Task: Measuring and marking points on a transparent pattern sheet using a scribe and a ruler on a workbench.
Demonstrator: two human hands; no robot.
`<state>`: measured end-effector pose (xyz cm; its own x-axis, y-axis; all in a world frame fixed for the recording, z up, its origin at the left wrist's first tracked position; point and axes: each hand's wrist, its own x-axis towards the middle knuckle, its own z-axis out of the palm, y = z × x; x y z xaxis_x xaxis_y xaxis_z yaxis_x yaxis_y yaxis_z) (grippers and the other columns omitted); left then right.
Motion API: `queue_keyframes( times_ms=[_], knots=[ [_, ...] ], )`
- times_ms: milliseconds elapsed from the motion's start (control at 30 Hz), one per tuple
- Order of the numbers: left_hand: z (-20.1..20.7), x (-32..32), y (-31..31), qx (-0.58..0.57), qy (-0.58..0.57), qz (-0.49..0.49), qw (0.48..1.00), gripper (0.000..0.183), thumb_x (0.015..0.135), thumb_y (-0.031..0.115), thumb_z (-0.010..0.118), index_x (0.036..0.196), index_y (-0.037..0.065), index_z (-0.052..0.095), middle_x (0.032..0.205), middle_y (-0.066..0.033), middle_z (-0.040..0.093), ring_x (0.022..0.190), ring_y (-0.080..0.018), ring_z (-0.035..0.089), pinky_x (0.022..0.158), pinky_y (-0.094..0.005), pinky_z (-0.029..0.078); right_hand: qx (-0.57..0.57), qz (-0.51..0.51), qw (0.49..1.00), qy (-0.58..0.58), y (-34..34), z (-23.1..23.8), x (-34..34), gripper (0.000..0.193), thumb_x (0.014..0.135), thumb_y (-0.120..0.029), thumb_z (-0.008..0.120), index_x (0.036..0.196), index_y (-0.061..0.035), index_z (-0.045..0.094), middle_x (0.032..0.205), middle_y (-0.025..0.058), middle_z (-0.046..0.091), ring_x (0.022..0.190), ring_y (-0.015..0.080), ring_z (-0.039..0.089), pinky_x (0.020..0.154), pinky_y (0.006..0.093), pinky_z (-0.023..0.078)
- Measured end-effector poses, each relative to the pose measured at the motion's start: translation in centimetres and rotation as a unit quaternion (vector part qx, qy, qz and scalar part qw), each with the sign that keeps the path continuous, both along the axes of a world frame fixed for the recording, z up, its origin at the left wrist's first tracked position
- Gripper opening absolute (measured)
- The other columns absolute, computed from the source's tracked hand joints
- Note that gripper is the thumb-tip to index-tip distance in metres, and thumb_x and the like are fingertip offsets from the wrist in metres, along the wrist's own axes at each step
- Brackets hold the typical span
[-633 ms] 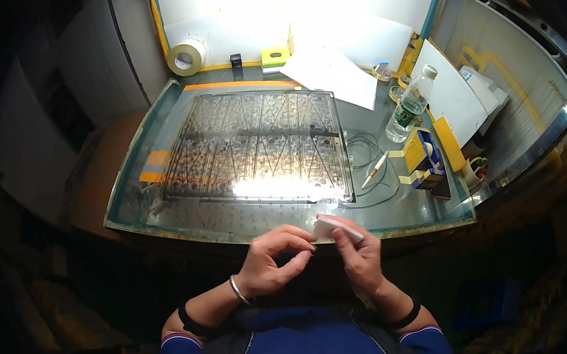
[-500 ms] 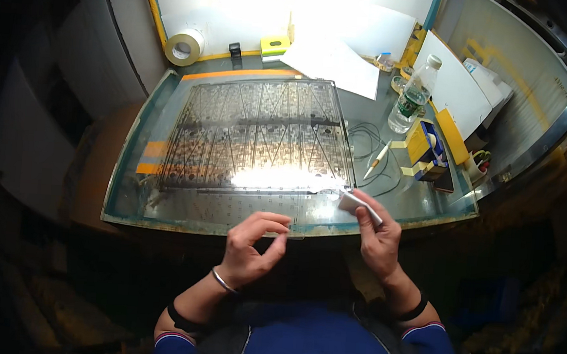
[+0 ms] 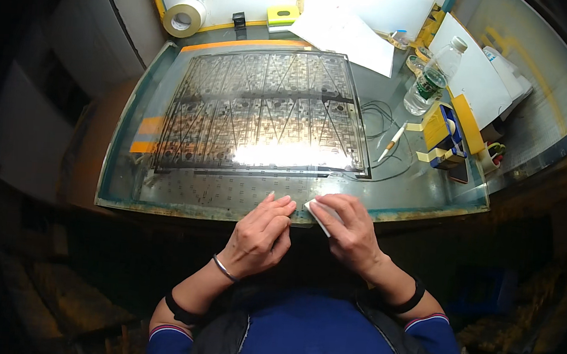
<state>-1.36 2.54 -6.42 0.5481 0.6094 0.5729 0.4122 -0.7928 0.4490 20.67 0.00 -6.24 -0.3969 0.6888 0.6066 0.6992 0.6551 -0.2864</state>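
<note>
A large dark film sheet with a dense circuit-like pattern lies on the glass-topped table. Its paler see-through front strip, dotted with rows of small marks, reaches toward the table's front edge. My left hand rests at that edge, fingers together and bent, thumb tucked below; what they pinch, if anything, is hidden. Just to its right, my right hand grips a thin flat white piece between fingers and thumb. One corner of it points at the table edge beside my left fingertips.
A white pen-like tool lies by a coiled dark cable. Behind stand a clear bottle and a yellow-and-blue tape dispenser. White paper, a tape roll and a yellow-green block line the back. Orange tape strips lie left.
My right hand has moved left and down with the white piece, turning palm down. My left hand has lowered its fingers onto the front edge. The view has shifted slightly.
</note>
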Motion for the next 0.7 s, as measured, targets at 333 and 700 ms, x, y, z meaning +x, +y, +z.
queue_keyframes(
  times_ms=[333, 700],
  knots=[
    [0.6, -0.2, 2.3, -0.074, -0.036, -0.028, 0.996, 0.018, 0.077, -0.001, 0.062, 0.094, -0.001, 0.063, 0.091, -0.0137, 0.069, 0.098, -0.0332, 0.069, 0.098, -0.0474, 0.052, -0.045, -0.02, 0.998, -0.046, -0.6, 0.9, -1.3, 0.041, 0.077, -0.004, 0.07, 0.118, -0.001, 0.065, 0.11, 0.0085, 0.062, 0.101, 0.0267, 0.058, 0.085, 0.0387, 0.048],
    [0.3, 0.3, 2.4, -0.107, -0.076, 0.005, 0.991, 0.009, 0.073, -0.003, 0.059, 0.081, 0.001, 0.058, 0.09, -0.0138, 0.073, 0.097, -0.0312, 0.071, 0.096, -0.0462, 0.053, -0.076, -0.009, 0.995, -0.065, 1.3, 1.7, -1.3, 0.037, 0.077, -0.007, 0.067, 0.113, -0.0007, 0.065, 0.105, 0.0065, 0.062, 0.093, 0.0268, 0.056, 0.086, 0.0397, 0.045]
  ],
)
